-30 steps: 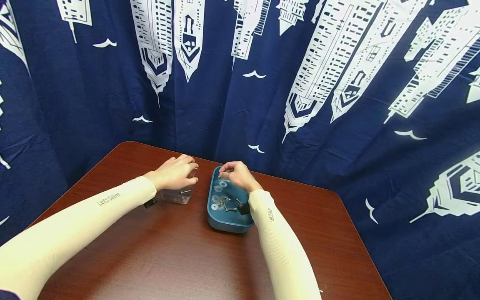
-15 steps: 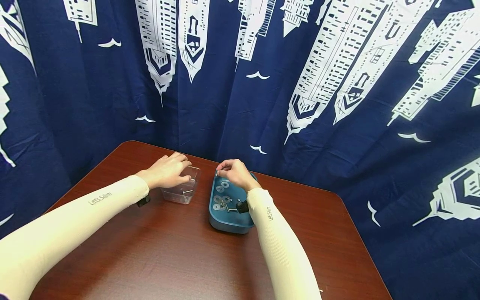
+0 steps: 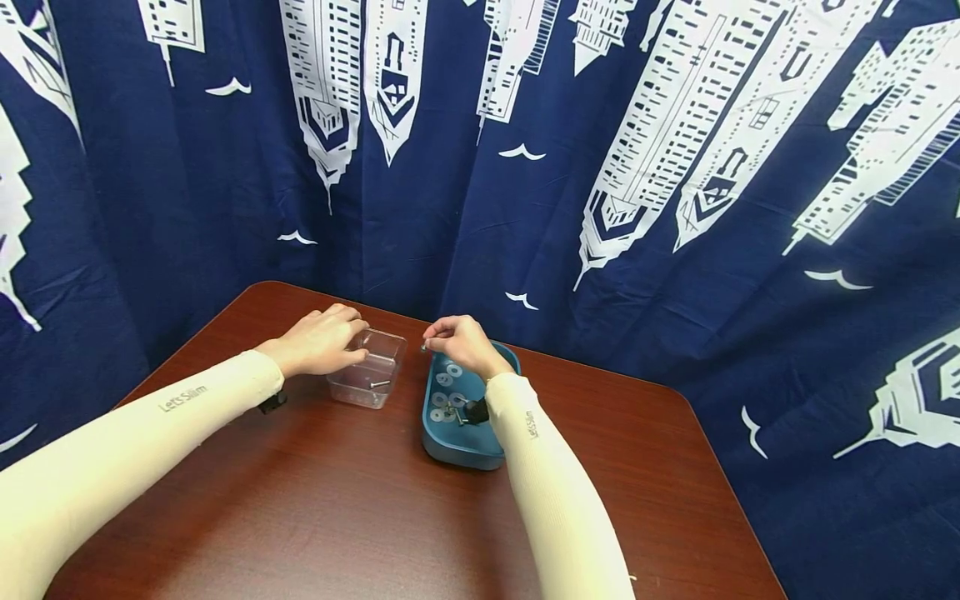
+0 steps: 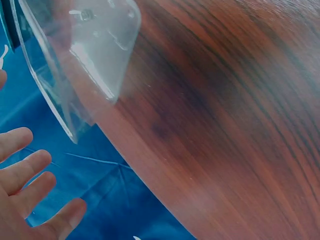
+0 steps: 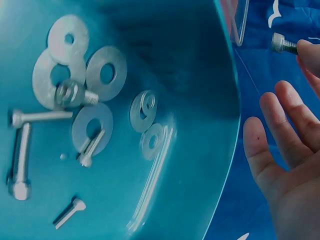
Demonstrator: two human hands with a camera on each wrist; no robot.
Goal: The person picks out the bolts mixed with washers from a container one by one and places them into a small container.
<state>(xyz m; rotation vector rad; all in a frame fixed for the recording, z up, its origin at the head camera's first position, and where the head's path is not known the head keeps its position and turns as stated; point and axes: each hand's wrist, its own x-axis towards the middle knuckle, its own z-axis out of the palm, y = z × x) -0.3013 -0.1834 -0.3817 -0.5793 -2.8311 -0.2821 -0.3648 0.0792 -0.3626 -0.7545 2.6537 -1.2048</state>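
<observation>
Right hand pinches one silver metal screw. Left hand is spread at ten o'clock of one clear rectangular plastic box.

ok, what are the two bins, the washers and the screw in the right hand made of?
Clear bin: glossy plastic, likely; see-through, with bright edge glints.
Blue bin: probably smooth plastic, from soft reflections; painted metal not ruled out.
Washers: likely metal, satin grey with a dull sheen.
Screw: silvery metal, perhaps steel; visible threads.
</observation>
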